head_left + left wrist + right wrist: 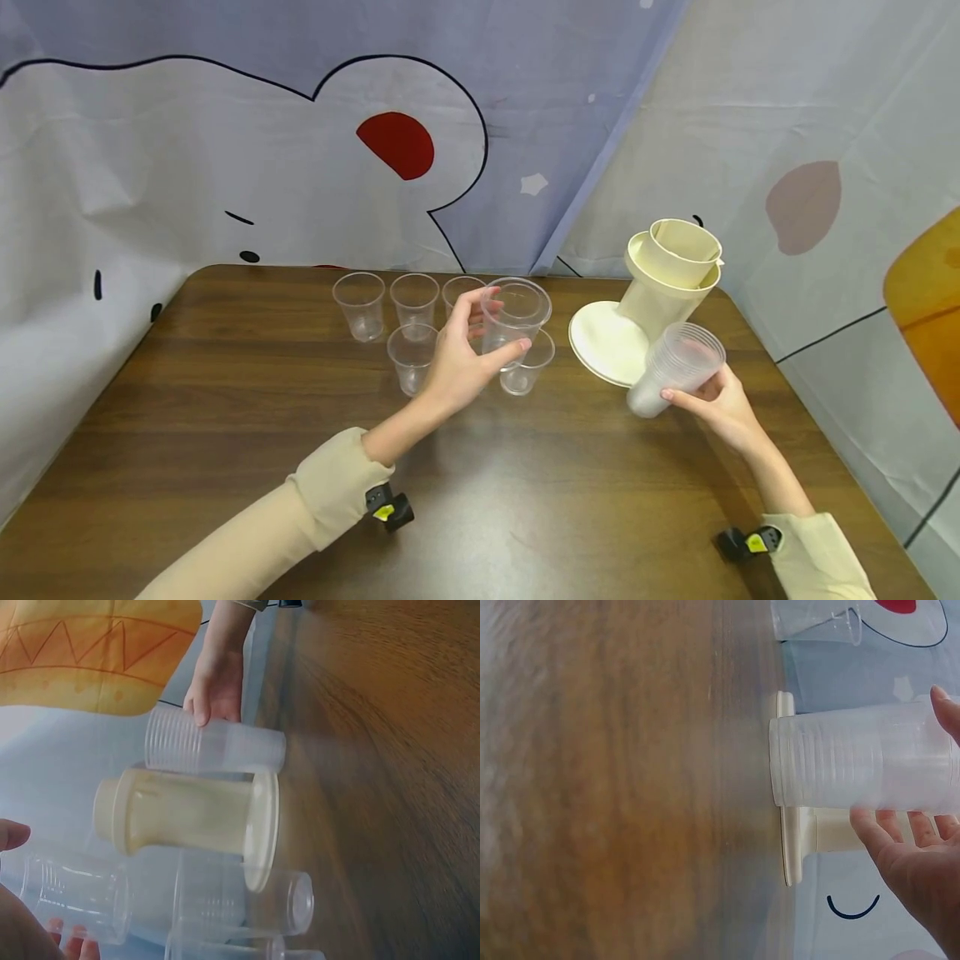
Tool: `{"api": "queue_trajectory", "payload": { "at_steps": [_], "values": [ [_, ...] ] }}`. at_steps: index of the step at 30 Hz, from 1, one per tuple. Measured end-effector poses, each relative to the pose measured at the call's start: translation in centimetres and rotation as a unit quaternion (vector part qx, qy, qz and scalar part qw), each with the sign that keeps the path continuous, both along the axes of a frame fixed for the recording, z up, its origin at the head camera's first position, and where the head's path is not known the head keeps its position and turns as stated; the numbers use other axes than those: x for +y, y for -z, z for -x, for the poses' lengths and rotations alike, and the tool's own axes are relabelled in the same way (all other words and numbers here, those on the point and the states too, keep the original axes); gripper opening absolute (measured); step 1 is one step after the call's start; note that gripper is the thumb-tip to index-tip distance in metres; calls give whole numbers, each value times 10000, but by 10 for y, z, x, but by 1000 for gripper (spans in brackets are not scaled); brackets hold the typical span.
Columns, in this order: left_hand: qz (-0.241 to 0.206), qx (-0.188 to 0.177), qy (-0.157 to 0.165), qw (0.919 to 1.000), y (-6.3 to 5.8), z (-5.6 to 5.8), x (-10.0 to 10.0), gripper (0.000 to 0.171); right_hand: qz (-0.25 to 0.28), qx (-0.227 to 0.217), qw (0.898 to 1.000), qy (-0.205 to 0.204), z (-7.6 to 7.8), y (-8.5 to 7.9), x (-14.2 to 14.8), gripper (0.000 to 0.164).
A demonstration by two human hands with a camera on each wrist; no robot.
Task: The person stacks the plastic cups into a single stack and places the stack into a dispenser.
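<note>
A: What did we see set out, starting from the left?

B: Left of the frame's middle, at least five single cups [365, 321] stood upright, mouths up, in two rows on the brown table [225, 467]. Our fingers hid part of the group, so we couldn't settle the exact count.

A: And our grip there?

B: At the centre, our left hand [459, 358] held one loose cup [517, 317] between thumb and fingers. It was above the tabletop, overlapping the right end of the rows, so we judged it not yet placed.

A: Further right?

B: Right of centre stood a cream stand [651, 296], a tube on a round base. In front of it, towards the lower right, our right hand [723, 412] gripped a nested stack [663, 375], mouths up. We couldn't tell whether its bottom met the table.

A: How far along were we?

B: Partway, by our reckoning: two rows stood separate, one cup was in hand, and many remained nested.
</note>
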State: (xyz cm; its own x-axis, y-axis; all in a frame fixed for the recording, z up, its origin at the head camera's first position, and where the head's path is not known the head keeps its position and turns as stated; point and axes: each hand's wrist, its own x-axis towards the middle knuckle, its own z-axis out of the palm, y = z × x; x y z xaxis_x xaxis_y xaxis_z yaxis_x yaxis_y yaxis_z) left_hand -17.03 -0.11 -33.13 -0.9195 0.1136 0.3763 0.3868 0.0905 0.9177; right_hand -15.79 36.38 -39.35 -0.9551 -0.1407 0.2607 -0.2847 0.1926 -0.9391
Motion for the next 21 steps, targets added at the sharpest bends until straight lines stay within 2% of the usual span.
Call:
{"api": "queue_trajectory", "payload": {
  "at_steps": [21],
  "values": [
    [93, 115, 235, 9996, 2, 1, 26, 64, -119, 96, 9999, 20, 2, 3, 2, 69]
  ]
}}
